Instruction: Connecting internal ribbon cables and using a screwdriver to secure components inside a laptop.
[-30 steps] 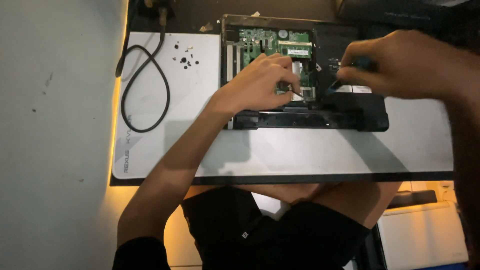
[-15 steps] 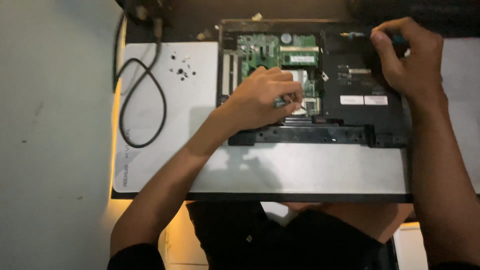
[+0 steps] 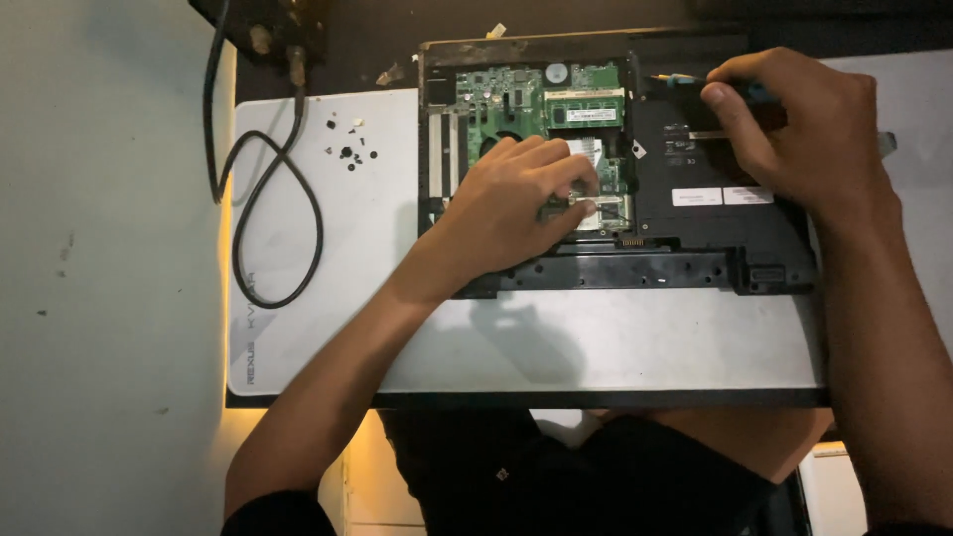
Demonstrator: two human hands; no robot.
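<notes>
An opened black laptop (image 3: 695, 268) lies bottom-up on a white mat (image 3: 596, 342), its green circuit board (image 3: 516, 94) exposed. My left hand (image 3: 511, 208) rests on the board's lower middle, fingertips pinching a small part near a silvery module (image 3: 608, 208). My right hand (image 3: 794, 124) is over the laptop's upper right and grips a screwdriver (image 3: 685, 79) with a blue handle, tip pointing left. A green memory stick (image 3: 584, 107) sits just left of that tip.
Several small dark screws (image 3: 349, 149) lie on the mat's upper left. A black cable (image 3: 268, 199) loops along the mat's left edge from a dark device (image 3: 263, 30) at the top. My lap in dark clothes (image 3: 556, 476) is below the table edge.
My right hand has moved from the laptop's middle up to its upper right with the screwdriver. The view has shifted closer. My left hand stays on the board.
</notes>
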